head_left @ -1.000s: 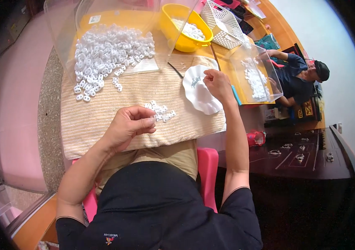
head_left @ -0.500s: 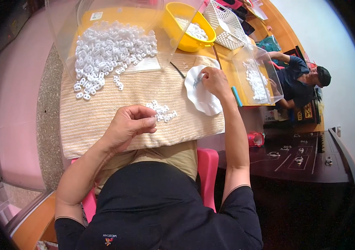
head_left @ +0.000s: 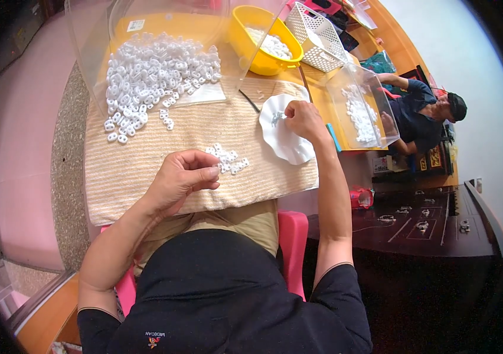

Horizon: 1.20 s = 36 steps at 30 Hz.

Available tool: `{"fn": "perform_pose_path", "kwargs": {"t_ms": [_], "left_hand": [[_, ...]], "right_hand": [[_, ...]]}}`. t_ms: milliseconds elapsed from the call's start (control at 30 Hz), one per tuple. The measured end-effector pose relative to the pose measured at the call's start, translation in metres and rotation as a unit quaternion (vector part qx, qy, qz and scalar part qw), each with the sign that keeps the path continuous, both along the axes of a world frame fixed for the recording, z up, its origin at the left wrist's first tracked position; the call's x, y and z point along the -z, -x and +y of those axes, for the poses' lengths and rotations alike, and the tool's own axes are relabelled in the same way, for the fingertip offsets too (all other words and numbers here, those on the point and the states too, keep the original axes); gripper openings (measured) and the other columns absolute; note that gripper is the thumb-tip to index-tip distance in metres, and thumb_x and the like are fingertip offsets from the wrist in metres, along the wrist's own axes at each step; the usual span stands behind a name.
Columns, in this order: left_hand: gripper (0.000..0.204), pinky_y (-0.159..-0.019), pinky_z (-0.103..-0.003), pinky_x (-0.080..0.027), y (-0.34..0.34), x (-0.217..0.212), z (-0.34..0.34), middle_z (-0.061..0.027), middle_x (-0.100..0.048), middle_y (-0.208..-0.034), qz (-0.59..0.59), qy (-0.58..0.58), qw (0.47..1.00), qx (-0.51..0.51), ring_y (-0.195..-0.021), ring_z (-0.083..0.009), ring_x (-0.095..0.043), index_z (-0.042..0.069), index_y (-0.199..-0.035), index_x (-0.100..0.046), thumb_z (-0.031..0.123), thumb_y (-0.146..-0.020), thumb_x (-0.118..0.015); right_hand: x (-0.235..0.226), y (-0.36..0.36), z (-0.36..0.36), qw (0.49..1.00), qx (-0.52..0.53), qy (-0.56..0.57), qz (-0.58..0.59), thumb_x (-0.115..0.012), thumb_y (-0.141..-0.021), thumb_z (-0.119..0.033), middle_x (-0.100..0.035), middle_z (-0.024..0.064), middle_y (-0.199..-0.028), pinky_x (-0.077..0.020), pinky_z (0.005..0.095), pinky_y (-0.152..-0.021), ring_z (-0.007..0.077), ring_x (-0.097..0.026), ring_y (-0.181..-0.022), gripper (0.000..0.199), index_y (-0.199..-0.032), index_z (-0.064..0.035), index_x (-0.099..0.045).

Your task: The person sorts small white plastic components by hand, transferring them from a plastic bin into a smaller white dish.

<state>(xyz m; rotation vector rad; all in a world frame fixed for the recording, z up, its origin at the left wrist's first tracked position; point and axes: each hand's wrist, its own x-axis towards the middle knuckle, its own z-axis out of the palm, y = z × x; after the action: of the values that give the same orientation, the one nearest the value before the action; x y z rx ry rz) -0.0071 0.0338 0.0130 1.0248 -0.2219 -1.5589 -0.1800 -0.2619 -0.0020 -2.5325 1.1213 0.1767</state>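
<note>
The right hand [head_left: 306, 121] is held over a wavy-rimmed white dish [head_left: 290, 151], well apart from the left hand [head_left: 180, 180].
Small grey pieces [head_left: 276, 118] are seen in the dish. The left thumb and forefinger are held close together beside a cluster of white two-holed pieces [head_left: 226, 156] on a striped towel [head_left: 130, 171]. Whether anything is pinched by either hand cannot be told.

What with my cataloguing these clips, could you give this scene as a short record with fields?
Left hand: grip beside a small cluster of white two-holed pieces; contents unclear
Right hand: grip over a white wavy-rimmed dish; contents unclear
Surface: striped cloth
Farther left: large heap of white pieces
Far side: yellow basin, white perforated basket
Right: clear box of white pieces; another person beside it
</note>
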Motion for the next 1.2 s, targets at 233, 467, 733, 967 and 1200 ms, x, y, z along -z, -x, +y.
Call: {"fn": "perform_pose_path", "kwargs": {"t_ms": [233,467,733,967,1200], "left_hand": [[0.017,-0.075,-0.030,-0.058,0.002,0.000,0.001,-0.0044,-0.064,-0.087,0.002,-0.005,1.000,-0.001,-0.078,-0.0122,-0.063,0.001,-0.100,-0.063,0.007,-0.086,-0.068],[0.016,-0.075,-0.030,-0.058,0.002,-0.001,0.001,-0.0043,-0.064,-0.088,0.001,0.003,1.000,0.001,-0.078,-0.0121,-0.063,0.001,-0.100,-0.063,0.007,-0.086,-0.068],[0.014,-0.074,-0.030,-0.058,0.002,-0.002,0.000,-0.0047,-0.065,-0.086,0.009,0.002,1.000,-0.009,-0.077,-0.0127,-0.064,0.002,-0.097,-0.064,0.006,-0.085,-0.068],[0.010,-0.072,-0.028,-0.057,0.002,-0.001,-0.001,-0.0055,-0.066,-0.084,0.012,0.006,1.000,-0.015,-0.075,-0.0138,-0.064,0.002,-0.093,-0.065,0.005,-0.085,-0.068],[0.014,-0.074,-0.028,-0.057,0.004,-0.001,-0.003,-0.0053,-0.066,-0.088,0.009,0.000,1.000,-0.018,-0.078,-0.0123,-0.064,0.001,-0.100,-0.065,0.007,-0.087,-0.067]], "right_hand": [[0.001,0.008,0.005,1.000,0.009,-0.017,0.005,-0.061,-0.071,-0.007,-0.068,0.0198,-0.089,-0.0504,0.0396,-0.080,0.0342,-0.065,-0.088,0.021,-0.088,-0.0010,-0.070],[0.007,0.014,0.002,0.999,-0.015,0.016,-0.031,-0.063,-0.070,-0.008,-0.068,0.0174,-0.082,-0.0512,0.0371,-0.074,0.0309,-0.066,-0.080,0.018,-0.084,0.0013,-0.068],[0.004,0.020,0.012,0.999,-0.008,0.019,-0.028,-0.061,-0.071,-0.007,-0.068,0.0182,-0.081,-0.0508,0.0369,-0.073,0.0314,-0.066,-0.077,0.018,-0.084,0.0021,-0.069],[0.004,0.031,0.017,0.991,0.016,-0.041,-0.129,-0.061,-0.074,-0.009,-0.068,0.0196,-0.085,-0.0519,0.0363,-0.077,0.0322,-0.067,-0.081,0.020,-0.090,0.0005,-0.070],[0.015,0.045,0.025,0.921,0.114,-0.227,-0.295,-0.066,-0.083,-0.005,-0.068,0.0080,-0.077,-0.0522,0.0252,-0.060,0.0121,-0.063,-0.067,0.015,-0.095,0.0037,-0.069]]}}
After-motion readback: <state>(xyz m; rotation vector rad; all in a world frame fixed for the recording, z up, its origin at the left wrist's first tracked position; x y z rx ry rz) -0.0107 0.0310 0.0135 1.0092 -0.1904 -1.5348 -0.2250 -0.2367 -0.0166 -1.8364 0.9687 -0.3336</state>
